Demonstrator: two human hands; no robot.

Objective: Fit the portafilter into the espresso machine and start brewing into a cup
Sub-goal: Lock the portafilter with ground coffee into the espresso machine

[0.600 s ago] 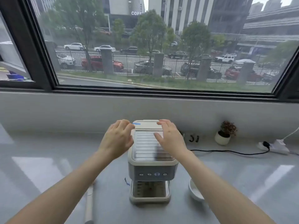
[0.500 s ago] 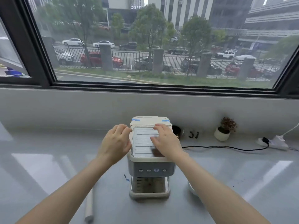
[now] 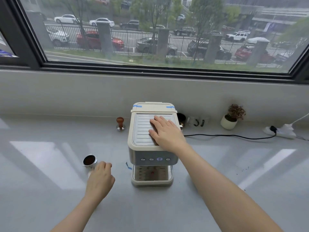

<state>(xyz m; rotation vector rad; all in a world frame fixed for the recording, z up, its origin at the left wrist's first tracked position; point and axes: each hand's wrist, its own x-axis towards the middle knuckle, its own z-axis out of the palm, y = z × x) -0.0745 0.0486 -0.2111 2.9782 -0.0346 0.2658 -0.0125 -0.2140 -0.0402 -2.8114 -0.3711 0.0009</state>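
Left hand: my left hand [image 3: 100, 179] is low over the counter, fingers curled down over the handle of the portafilter [image 3: 90, 161]; I cannot tell whether they have closed on it.
Right hand: my right hand [image 3: 165, 133] lies flat and spread, palm down, on the ridged top of the espresso machine [image 3: 151, 143], holding nothing.
Portafilter: on the grey counter [image 3: 209, 164] left of the machine, basket up and full of dark grounds, handle hidden under my hand.
Espresso machine: cream body, a row of buttons on the front, the drip tray [image 3: 152, 177] below them bare.
Tamper: the wooden-topped tamper [image 3: 120, 123] stands upright behind and left of the machine.
Further out: a black cable [image 3: 230, 136] runs right to a white power strip [image 3: 282, 131]; a small potted plant [image 3: 231, 118] sits by the wall.
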